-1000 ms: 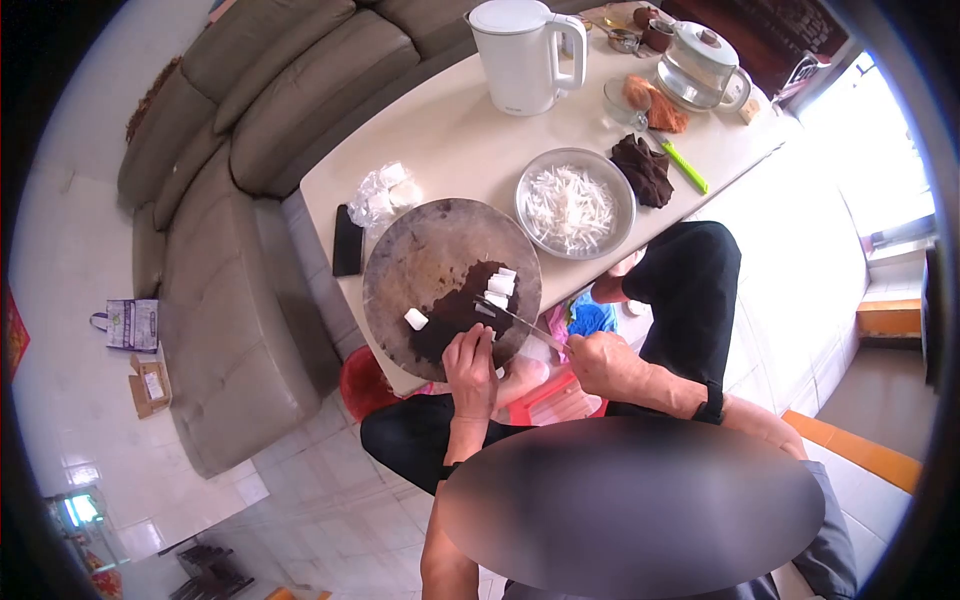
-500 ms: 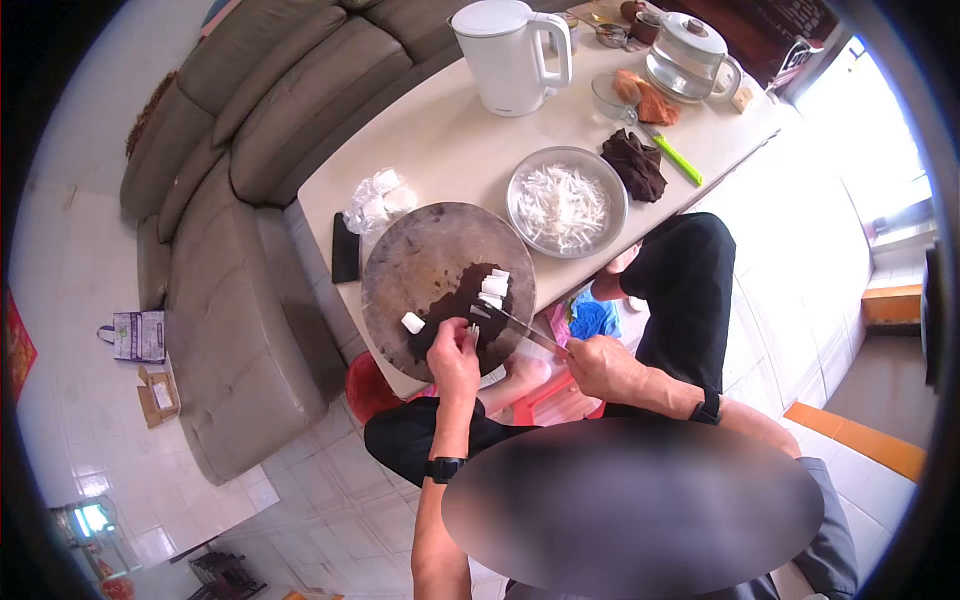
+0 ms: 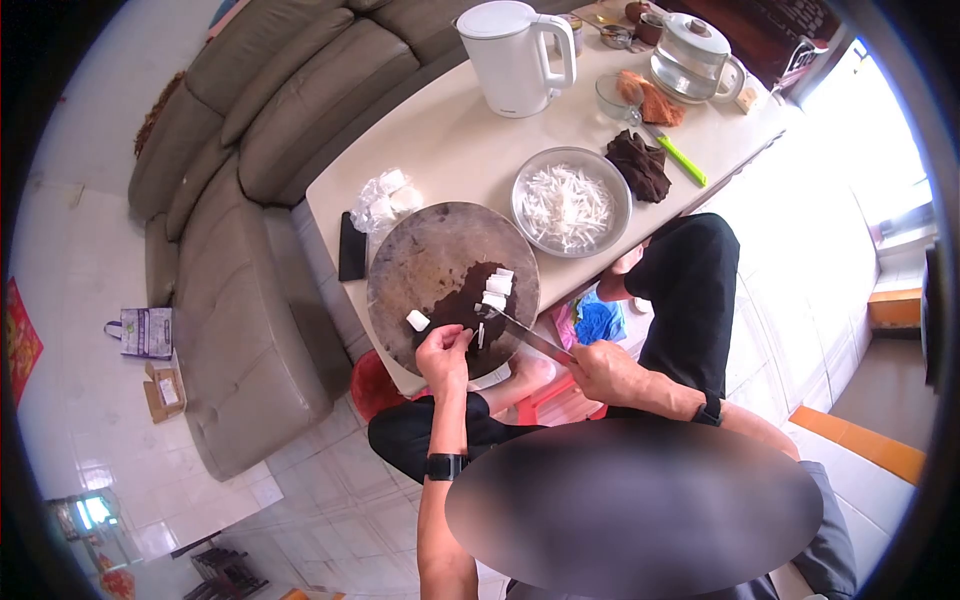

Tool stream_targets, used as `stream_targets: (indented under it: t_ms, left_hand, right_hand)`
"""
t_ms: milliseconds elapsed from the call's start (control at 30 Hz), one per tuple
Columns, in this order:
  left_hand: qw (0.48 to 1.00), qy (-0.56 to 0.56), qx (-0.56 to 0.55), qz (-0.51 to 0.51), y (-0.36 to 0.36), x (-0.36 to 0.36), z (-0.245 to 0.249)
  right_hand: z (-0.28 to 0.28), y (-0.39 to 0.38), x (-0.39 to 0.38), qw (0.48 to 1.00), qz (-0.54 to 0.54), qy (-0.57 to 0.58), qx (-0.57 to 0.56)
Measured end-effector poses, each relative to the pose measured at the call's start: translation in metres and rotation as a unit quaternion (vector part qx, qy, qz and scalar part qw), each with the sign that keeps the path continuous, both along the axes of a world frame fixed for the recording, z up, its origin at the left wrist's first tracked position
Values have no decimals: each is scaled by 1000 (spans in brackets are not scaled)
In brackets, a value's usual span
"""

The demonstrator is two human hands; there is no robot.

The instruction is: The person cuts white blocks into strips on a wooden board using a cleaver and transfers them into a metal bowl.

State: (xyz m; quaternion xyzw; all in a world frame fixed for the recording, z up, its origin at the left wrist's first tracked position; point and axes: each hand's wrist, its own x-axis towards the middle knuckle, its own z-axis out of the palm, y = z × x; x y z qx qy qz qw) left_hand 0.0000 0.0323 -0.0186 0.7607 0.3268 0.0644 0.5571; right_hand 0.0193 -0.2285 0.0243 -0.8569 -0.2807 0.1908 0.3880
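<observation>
right hand (image 3: pixel 606 372) clamped on slim silvery metal knife (image 3: pixel 527 333) — left hand (image 3: pixel 443 358) beside a thin white strip (image 3: pixel 481 335), can't tell if it's pinching

A single head-worn camera gives the only view. It looks forward and steeply down, near enough that the left hand (image 3: pixel 443 357) and right hand (image 3: pixel 610 372) fall around the middle of the frame. Its very wide lens bends straight edges and leaves dark corners, taking in the bench (image 3: pixel 420 150) from centre to upper right and the sofa (image 3: pixel 240 330) at upper left.
</observation>
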Motion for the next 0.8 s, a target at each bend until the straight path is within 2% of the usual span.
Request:
stream_targets:
  t_ms: [67, 133, 233, 367, 433, 467, 533, 667, 733, 800]
  left_hand:
    - [999, -16, 38, -11, 0, 2, 2]
    - [999, 1, -45, 9, 1, 3, 2]
    - [996, -2, -86, 22, 2, 3, 0]
    - [997, -9, -82, 6, 4, 2, -1]
    - [998, -14, 51, -45, 7, 2, -6]
    - [998, -14, 52, -45, 8, 2, -9]
    - [990, -7, 128, -57, 7, 3, -7]
    - [995, -23, 79, -48, 12, 0, -11]
    - [977, -10, 188, -96, 5, -2, 2]
    - [975, 5, 205, -91, -3, -1, 9]
  right_hand:
    - [-1, 0, 0, 1000, 3, 16, -15]
    - [0, -1, 0, 1000, 1, 23, -14]
    - [-1, -2, -2, 1000, -3, 30, -8]
    - [2, -1, -3, 999, -7, 31, -15]
    - [0, -1, -3, 999, -4, 31, -10]
    - [-1, -1, -3, 1000, -1, 30, -5]
    - [-1, -2, -4, 1000, -1, 31, -3]
    - [-2, -3, -4, 999, -5, 31, -3]
    - [-4, -3, -5, 1000, -5, 29, -5]
    - [-5, -3, -5, 1000, -3, 28, -7]
